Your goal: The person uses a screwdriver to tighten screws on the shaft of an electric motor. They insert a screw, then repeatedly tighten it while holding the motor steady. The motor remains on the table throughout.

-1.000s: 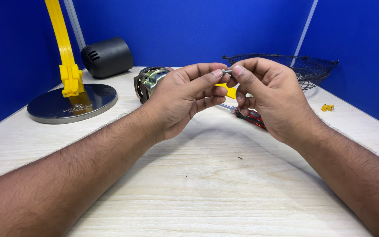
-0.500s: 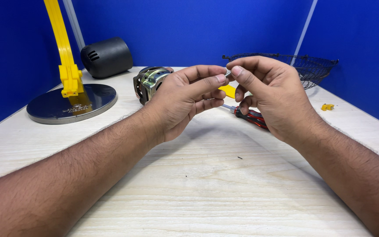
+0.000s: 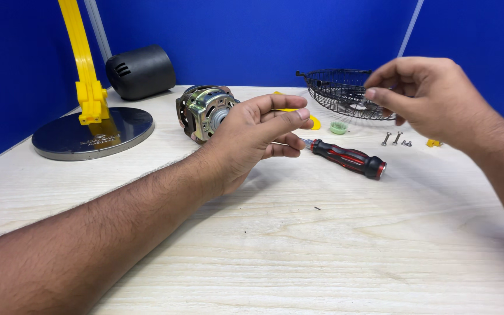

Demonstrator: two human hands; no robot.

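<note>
My left hand (image 3: 258, 131) hovers over the table with its fingers stretched out and nothing visible in it, just in front of a metal electric motor (image 3: 202, 111). My right hand (image 3: 427, 96) is raised at the right, thumb and forefinger pinched together; whether something tiny sits between them is not visible. It hangs over the near rim of a black wire fan grille (image 3: 336, 93) and above a few loose screws (image 3: 395, 139). A red and black screwdriver (image 3: 348, 158) lies on the table between the two hands.
A round metal base (image 3: 91, 133) with a yellow upright (image 3: 83, 64) stands at the left, a black cylindrical housing (image 3: 141, 71) behind it. A small green cap (image 3: 338, 127), a yellow piece (image 3: 314, 122) and a small yellow clip (image 3: 434, 142) lie near the grille. Blue walls enclose the table.
The hands were pinched together in front of the motor. They have parted: my right hand moved right towards the grille, my left hand spread its fingers and stayed near the motor.
</note>
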